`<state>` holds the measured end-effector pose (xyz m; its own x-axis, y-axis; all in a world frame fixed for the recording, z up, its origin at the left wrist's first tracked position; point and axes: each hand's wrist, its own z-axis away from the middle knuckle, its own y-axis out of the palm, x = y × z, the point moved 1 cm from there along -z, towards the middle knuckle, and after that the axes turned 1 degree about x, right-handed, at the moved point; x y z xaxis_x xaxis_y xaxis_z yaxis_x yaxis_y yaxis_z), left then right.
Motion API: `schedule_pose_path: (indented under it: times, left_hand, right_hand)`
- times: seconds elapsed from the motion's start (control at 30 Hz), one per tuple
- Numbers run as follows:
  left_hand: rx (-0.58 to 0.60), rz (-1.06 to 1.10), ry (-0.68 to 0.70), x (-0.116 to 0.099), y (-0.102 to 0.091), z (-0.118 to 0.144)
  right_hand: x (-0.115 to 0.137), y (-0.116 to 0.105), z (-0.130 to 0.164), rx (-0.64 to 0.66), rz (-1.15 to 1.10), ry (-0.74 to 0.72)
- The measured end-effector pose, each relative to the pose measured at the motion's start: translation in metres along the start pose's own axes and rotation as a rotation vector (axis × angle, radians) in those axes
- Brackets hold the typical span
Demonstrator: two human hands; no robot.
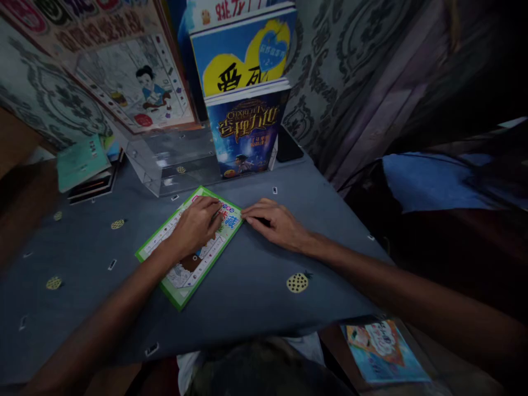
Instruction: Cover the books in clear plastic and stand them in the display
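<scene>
A flat, green-bordered rectangular picture book is laid diagonally on the grey cloth-covered bench, its long axis running from the near-left toward the far-right corner. It is pressed under the left hand, fingers spread flat; its far corner is touched by the flat right hand.

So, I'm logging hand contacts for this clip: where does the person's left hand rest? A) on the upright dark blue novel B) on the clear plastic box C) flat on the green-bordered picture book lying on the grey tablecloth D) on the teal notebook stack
C: the left hand lies palm-down on the green-bordered picture book, while the right hand touches its far right corner on the grey tablecloth.

Green-bordered book middle hidden under left hand — top book cropped
</scene>
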<state>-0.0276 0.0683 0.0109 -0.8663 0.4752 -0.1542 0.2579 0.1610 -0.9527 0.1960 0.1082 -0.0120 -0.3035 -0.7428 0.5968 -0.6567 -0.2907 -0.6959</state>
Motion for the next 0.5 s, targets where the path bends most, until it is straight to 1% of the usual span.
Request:
schedule_pose_path:
  times: [0.1, 0.2, 0.3, 0.4, 0.5]
  left_hand:
    - [0.069, -0.101, 0.002, -0.031, -0.001, -0.004]
    - [0.111, -0.250, -0.024, -0.052, 0.002, -0.007]
    - [0.126, -0.338, -0.077, -0.060, 0.006, -0.008]
    - [0.139, -0.359, -0.111, -0.063, 0.007, -0.010]
    - [0.135, -0.355, -0.115, -0.064, 0.008, -0.011]
  right_hand:
    - [-0.008, -0.003, -0.001, -0.044, -0.160, 0.064]
    - [-0.011, -0.004, -0.002, -0.052, -0.282, 0.139]
    - [-0.013, -0.007, -0.002, -0.056, -0.379, 0.172]
    - [-0.014, -0.009, -0.001, -0.067, -0.429, 0.178]
    - [-0.015, -0.010, 0.001, -0.069, -0.452, 0.170]
